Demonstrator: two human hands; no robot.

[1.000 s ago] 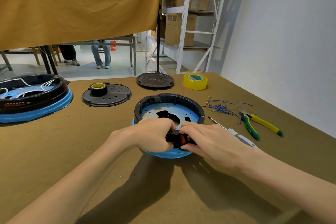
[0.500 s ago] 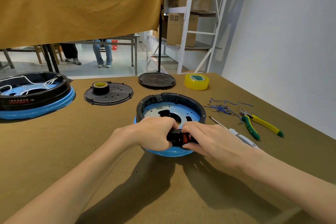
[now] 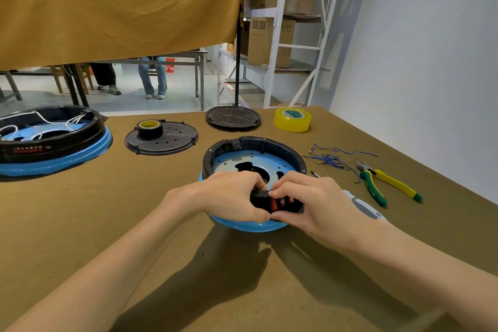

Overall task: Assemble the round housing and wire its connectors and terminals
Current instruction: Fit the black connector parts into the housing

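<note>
Head view: round housing [image 3: 254,167] sits mid-worktop [image 3: 80,224], both hands at its 6 o'clock rim, left hand [image 3: 229,195] and right hand [image 3: 315,203] with fingers curled, pinching the black terminal block [image 3: 277,202]; best seated squarely, pressing evenly from both sides, pliers [image 3: 388,183] idle at 3 o'clock.

Both bare forearms reach in from the bottom corners and meet near the middle. The left hand [image 3: 231,195] has its fingers curled, knuckles up, thumb pointing right along its lower edge. The right hand [image 3: 312,202] faces it, fingers bent inward, thumb low, its tip apparently touching the left thumb. Both pinch the same dark part between them; fingertips are mostly hidden.
</note>
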